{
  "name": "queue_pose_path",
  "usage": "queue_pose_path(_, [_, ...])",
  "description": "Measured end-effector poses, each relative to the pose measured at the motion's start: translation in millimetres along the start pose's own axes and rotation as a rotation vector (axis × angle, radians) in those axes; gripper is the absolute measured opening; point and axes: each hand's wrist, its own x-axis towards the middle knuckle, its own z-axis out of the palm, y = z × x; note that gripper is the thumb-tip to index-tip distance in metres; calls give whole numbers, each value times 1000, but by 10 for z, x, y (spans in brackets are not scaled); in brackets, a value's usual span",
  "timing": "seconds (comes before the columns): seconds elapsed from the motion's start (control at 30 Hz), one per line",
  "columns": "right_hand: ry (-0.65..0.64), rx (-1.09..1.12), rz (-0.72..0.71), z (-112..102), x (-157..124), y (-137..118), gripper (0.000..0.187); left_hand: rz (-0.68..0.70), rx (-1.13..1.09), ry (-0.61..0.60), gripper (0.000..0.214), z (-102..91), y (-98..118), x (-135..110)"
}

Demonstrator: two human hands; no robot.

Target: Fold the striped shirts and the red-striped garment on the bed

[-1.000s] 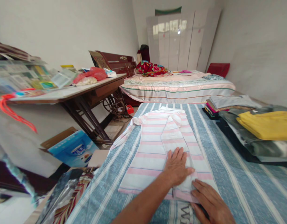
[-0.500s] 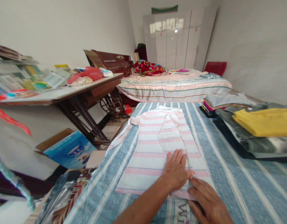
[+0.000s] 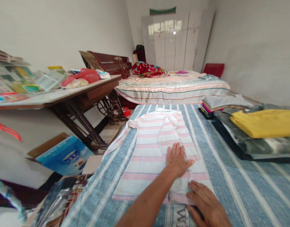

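Observation:
A white shirt with pink stripes and thin dark lines lies spread on the blue-and-white striped bed cover. One sleeve is laid down over its body on the right; the other trails off to the left. My left hand rests palm down on the folded sleeve, fingers stretched out. Near the hem on the right, my right hand lies on the shirt's lower edge with its fingers extended and thumb apart. Under that hem, printed lettering shows on the cover, partly hidden by my right hand.
To the right sit folded clothes with a yellow garment on top, and a smaller folded pile behind. A cluttered sewing table stands left, a blue carton below it. Another bed and a wardrobe are at the back.
My left hand has slid slightly up the sleeve, away from my right hand, so the two are now apart. My right hand remains near the hem. The view has shifted a little.

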Motion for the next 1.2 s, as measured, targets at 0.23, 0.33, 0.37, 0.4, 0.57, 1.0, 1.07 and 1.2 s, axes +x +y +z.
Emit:
queue_pose_path(0.23, [14, -4, -41, 4, 2, 27, 17, 30, -28, -4, 88, -76, 13, -32])
queue_pose_path(0.33, [30, 13, -55, 5, 7, 40, 16, 28, -41, -43, 87, -97, 29, -39])
queue_pose_path(0.37, [32, 18, -56, 8, 5, 41, 16, 22, -48, -42, 87, -98, 38, -44])
queue_pose_path(0.4, [32, 19, -57, 11, 0, 41, 17, 21, -55, -32, 87, -96, 49, -49])
queue_pose_path(0.57, [31, 5, -49, 28, -40, 42, 19, 96, -64, -24, 85, -41, 88, -54])
queue_pose_path(1.0, [85, 11, -148, 46, -39, 116, 21, 139, -61, -18, 79, 35, 194, -139])
queue_pose_path(1.07, [85, 16, -144, 50, -48, 114, 22, 126, -54, -38, 78, 81, 181, -134])
queue_pose_path(1.2, [88, 28, -131, 49, -49, 98, 22, 116, -91, -38, 77, 60, 192, -178])
